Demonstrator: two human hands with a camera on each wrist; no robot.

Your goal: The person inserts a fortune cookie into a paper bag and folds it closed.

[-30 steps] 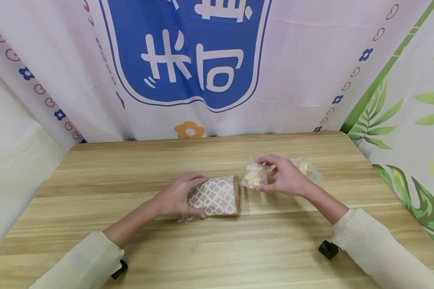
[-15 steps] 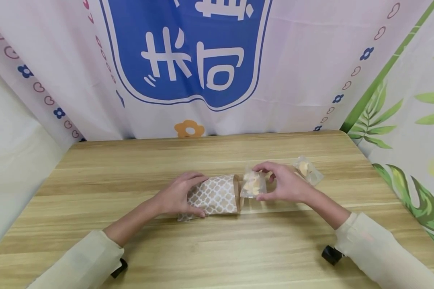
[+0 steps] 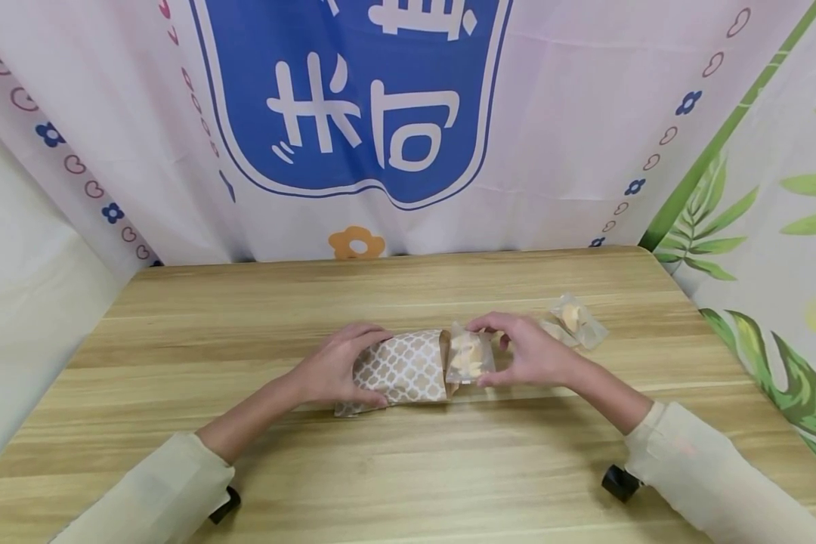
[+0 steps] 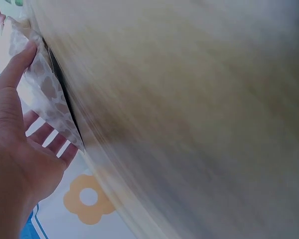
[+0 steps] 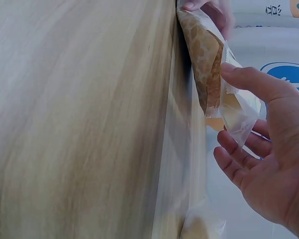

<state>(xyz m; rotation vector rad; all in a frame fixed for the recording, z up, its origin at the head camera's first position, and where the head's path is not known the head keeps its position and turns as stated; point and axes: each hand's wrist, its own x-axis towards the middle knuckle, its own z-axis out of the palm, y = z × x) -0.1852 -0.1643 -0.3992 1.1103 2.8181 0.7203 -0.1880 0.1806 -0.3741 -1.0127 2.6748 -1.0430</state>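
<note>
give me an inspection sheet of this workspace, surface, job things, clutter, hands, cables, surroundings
Surface: wood-grain tabletop, its far edge against hanging cloth.
Job's things: patterned paper bag lying on its side, open mouth facing right; clear packet with pale yellow pieces at that mouth, contact unclear; another packet lies beyond the right hand, possibly with more partly hidden beside it.
Clutter: nothing seen.
Hands: left hand holds the bag; right hand pinches the clear packet; black items show at both cuffs.
Cables: nothing seen.
Surroundings: white banner with a blue panel behind; leaf-print cloth at right.
</note>
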